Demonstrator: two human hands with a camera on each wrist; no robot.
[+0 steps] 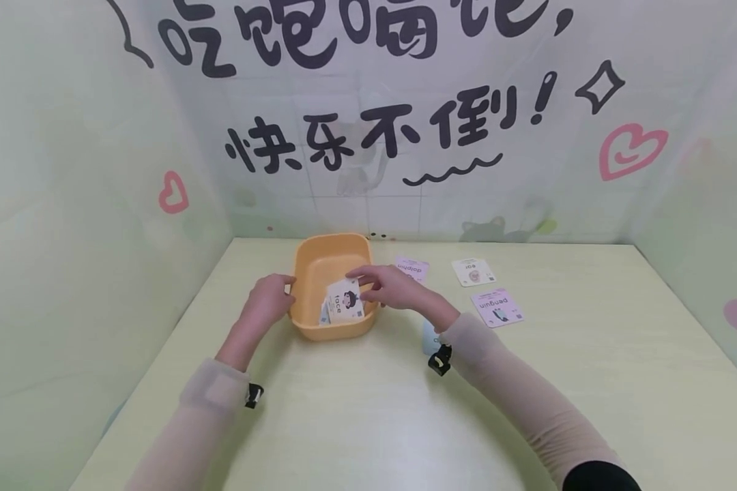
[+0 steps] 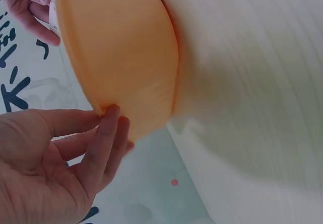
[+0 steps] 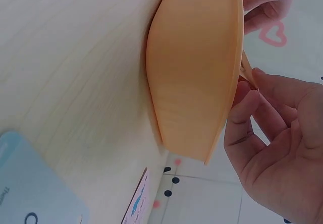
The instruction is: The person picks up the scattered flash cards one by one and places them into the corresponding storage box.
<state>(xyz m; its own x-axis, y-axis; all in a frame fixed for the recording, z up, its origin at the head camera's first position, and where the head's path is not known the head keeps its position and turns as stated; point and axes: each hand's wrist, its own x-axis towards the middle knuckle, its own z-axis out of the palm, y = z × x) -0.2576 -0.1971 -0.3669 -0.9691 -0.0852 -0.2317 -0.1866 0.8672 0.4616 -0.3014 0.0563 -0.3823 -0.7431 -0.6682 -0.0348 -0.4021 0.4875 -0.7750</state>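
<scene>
- Behind the orange bin (image 1: 334, 333) hung a pale backdrop (image 1: 356, 218), printed with large black Chinese characters, a wavy line and pink hearts.
- Beneath the bin spread a light wood-grained table (image 1: 344, 416), its far edge running just behind the bin.
- At the bin's left side, the left hand (image 1: 269, 300) gripped the rim, thumb and fingers pinching it.
- Over the bin's right side reached the right hand (image 1: 396, 286), its thumb and fingers pinching the white "face" card (image 1: 346, 307) by its edge.
- Inside the bin, in the near right part, that card was tilted, its picture of a dark-haired head facing the person; a bluish card (image 1: 324, 315) showed partly behind it.
- Just right of the bin, beyond the right hand, lay the purple "dolphin" card (image 1: 412, 267), partly covered by that hand.
- Farther right of the bin lay the white "ear" card (image 1: 473, 272), with the purple "penguin" card (image 1: 498, 308) nearer the person.
- To the bin's near right, a light blue card (image 1: 430, 339) lay partly hidden under the right forearm; its wording could not be read in full.
- Nearer the person than the bin, both forearms wore pale sleeves (image 1: 522, 392), with a small black device (image 1: 440, 359) at each wrist.
</scene>
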